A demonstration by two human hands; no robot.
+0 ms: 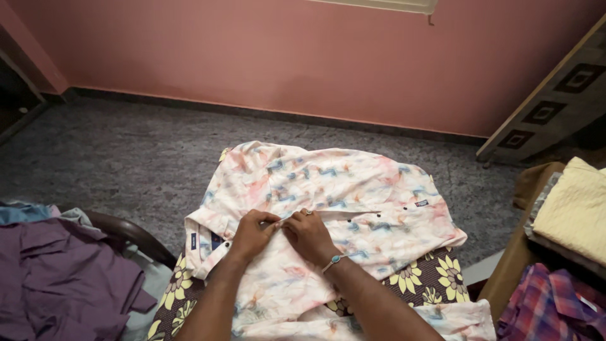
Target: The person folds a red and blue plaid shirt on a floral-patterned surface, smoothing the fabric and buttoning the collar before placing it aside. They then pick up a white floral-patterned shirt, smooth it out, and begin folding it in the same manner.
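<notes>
Two bare forearms come up from the bottom edge of the view and meet over a pale shirt (pixel 328 189) with a pink and blue print, spread flat on a cushion (pixel 429 278) covered in brown cloth with yellow flowers. The shirt lies front side up, its collar toward the left edge of the cushion and its body running to the right, so the button strip faces the person and is easy to reach. The left hand (pixel 251 232) and the right hand (pixel 309 235) sit close together at the middle of that strip, thumbs and fingers of both pinched on the fabric edge; it looks as if they grip it at a button, though the button itself is hidden under them. A bracelet (pixel 334 259) with a blue stone circles the right wrist. Dark buttons (pixel 379 216) show further along the strip to the right. A purple garment (pixel 57 278) lies heaped at the left, a cream folded cloth (pixel 577 208) and a plaid shirt (pixel 549 303) rest at the right, all well apart from the hands. Grey carpet (pixel 126 158) and a pink wall (pixel 284 57) lie beyond.
</notes>
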